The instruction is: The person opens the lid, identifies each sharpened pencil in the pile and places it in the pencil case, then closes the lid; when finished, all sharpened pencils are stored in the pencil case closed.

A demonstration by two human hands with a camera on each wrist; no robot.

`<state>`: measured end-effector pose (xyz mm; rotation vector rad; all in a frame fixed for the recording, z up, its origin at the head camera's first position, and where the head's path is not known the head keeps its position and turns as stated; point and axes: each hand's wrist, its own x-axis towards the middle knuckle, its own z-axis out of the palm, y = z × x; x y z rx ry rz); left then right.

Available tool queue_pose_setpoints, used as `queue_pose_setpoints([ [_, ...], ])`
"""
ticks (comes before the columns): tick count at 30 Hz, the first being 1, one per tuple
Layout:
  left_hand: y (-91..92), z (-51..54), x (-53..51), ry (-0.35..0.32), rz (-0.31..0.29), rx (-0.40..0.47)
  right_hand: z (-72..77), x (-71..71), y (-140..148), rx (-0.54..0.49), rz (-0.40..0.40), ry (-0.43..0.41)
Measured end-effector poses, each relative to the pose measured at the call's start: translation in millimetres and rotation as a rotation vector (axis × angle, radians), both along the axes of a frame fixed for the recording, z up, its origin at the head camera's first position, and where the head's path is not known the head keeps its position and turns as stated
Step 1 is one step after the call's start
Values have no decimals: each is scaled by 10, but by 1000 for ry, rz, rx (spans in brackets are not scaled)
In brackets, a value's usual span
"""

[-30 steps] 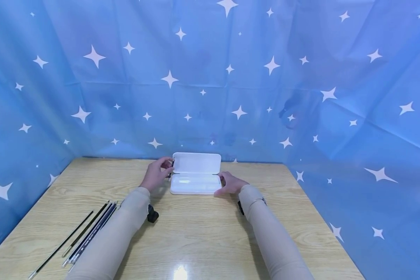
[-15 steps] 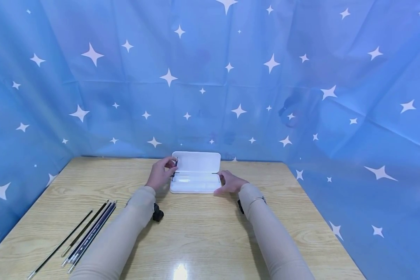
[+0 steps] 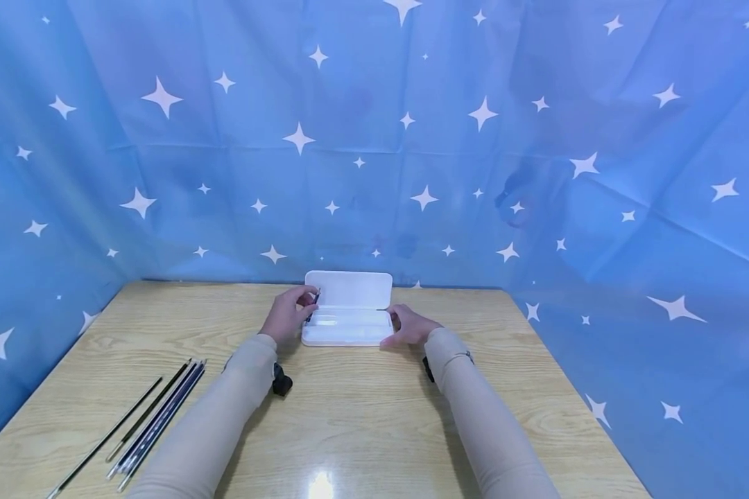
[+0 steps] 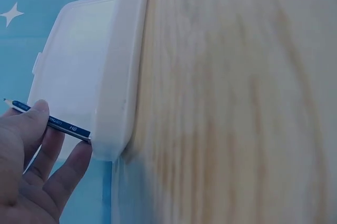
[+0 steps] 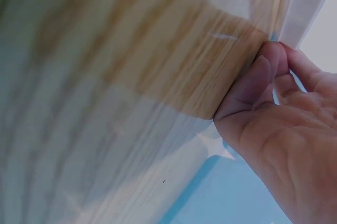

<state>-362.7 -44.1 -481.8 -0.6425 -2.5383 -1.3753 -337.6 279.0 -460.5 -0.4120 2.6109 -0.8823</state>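
Note:
A white pencil case lies with its lid raised at the back of the table. At its left end my left hand pinches a short dark blue pencil between thumb and fingers. The pencil's sharpened tip points away from the case in the left wrist view, and its other end is at the case's end wall. My right hand holds the case's right end, thumb at the front corner and fingers behind. The right wrist view shows those fingertips low against the case.
Several long dark pencils lie side by side at the left of the wooden table, one a little apart. A blue star-printed cloth hangs right behind the table's back edge and along both sides.
My left hand has moved slightly right, carrying the pencil from beside the case's left end to over its left part. The right hand and the case stay in place.

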Motion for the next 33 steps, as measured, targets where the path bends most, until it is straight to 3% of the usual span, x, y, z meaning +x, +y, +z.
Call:
queue_pose_setpoints([
  [14,112,52,-15,-16,-46,-129,-11,-10,-2,-7,-4,10],
  [24,105,76,5,-48,-87,-148,-17,-12,-6,-1,-1,9],
  [33,17,102,42,-55,-66,-120,-16,-22,-4,14,2,13],
])
